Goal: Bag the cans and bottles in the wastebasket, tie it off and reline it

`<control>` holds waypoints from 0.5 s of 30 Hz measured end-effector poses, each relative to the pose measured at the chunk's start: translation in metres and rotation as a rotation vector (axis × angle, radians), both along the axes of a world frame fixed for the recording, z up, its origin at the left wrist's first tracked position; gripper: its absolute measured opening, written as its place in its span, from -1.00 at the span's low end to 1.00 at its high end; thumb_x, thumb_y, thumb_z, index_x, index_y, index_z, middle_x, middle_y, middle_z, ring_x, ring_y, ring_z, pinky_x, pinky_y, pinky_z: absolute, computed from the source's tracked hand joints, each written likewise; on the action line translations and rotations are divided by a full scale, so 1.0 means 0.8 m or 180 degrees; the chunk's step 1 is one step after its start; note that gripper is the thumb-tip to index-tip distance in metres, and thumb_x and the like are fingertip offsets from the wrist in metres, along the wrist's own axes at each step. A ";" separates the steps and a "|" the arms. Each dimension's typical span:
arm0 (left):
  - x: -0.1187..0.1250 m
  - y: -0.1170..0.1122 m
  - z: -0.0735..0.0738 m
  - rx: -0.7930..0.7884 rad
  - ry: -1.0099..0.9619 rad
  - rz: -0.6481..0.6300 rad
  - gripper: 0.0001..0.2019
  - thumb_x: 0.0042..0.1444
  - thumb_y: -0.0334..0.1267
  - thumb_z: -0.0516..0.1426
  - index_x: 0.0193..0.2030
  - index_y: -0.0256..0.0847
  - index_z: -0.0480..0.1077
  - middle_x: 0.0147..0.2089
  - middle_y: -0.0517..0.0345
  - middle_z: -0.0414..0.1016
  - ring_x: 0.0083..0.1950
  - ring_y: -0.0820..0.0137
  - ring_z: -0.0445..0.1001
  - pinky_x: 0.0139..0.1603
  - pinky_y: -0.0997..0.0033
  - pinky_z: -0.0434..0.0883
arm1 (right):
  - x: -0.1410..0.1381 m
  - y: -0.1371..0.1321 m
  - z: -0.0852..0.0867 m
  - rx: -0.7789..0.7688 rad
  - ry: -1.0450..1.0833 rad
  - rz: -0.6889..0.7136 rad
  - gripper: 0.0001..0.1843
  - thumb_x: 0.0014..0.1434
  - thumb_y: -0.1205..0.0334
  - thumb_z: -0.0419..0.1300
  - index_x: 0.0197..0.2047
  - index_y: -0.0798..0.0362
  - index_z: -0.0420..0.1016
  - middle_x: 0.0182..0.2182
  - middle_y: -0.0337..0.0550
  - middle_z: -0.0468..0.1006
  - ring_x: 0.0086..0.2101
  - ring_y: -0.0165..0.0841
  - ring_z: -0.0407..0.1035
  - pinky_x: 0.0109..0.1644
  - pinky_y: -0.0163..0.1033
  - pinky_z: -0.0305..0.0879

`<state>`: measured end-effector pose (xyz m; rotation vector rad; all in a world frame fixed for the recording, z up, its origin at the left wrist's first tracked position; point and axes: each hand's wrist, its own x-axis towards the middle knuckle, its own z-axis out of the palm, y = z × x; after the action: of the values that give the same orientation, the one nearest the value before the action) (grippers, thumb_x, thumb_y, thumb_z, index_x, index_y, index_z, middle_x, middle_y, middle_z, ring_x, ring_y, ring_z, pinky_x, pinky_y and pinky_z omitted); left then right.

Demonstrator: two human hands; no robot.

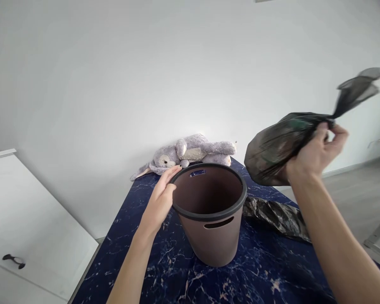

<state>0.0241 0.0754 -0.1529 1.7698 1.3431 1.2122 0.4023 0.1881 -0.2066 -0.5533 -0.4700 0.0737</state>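
Note:
A brown trash can (210, 240) with a black rim stands upright on the dark blue marbled tabletop. My left hand (160, 194) holds it at the left side of the rim, with the fingers along the edge and the thumb close to the rim. The visible inside of the can is bare. Up to the right, my right hand (316, 147) grips a filled black garbage bag (278, 145) near its knotted neck. The bag's loose top flares out, blurred by motion. Pale and green contents show faintly through its thin plastic.
Behind the can, a lilac plush bunny (190, 152) lies on its side against the white wall. A crumpled black plastic bag (278, 217) is on the tabletop (177, 274) to the can's right. At the left stands a white cabinet (34, 219) with a dark handle.

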 end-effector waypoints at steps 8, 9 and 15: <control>-0.001 0.000 0.002 0.0244 0.0060 0.0290 -0.43 0.27 -0.38 0.01 0.36 0.10 0.44 0.53 0.22 0.32 0.58 0.08 0.22 0.46 -0.01 0.39 | -0.053 0.052 -0.040 -0.0824 0.0426 0.0864 -0.71 0.36 -0.07 0.16 -0.01 -0.12 0.25 -0.17 -0.27 0.49 -0.14 -0.36 0.51 -0.03 -0.20 0.54; -0.001 0.000 0.002 0.0237 0.0046 0.0375 -0.43 0.26 -0.39 0.01 0.35 0.10 0.44 0.52 0.22 0.32 0.55 0.07 0.26 0.44 -0.01 0.42 | -0.057 0.059 -0.050 -0.0931 0.0562 0.1045 -0.71 0.35 -0.08 0.17 -0.02 -0.13 0.24 -0.17 -0.27 0.50 -0.16 -0.36 0.52 -0.06 -0.22 0.55; -0.019 0.017 -0.004 0.0454 -0.0160 0.0685 -0.41 0.18 -0.45 0.04 0.32 0.04 0.46 0.50 0.15 0.36 0.51 0.09 0.32 0.45 0.03 0.39 | -0.071 0.098 -0.115 -0.1497 0.0897 0.1521 -0.71 0.31 -0.07 0.24 -0.15 -0.07 0.29 -0.30 -0.31 0.51 -0.31 -0.36 0.52 -0.19 -0.21 0.57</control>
<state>0.0088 0.0887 -0.1565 1.7110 1.4793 1.4920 0.3457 0.2668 -0.2988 -0.8666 -0.2988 0.7246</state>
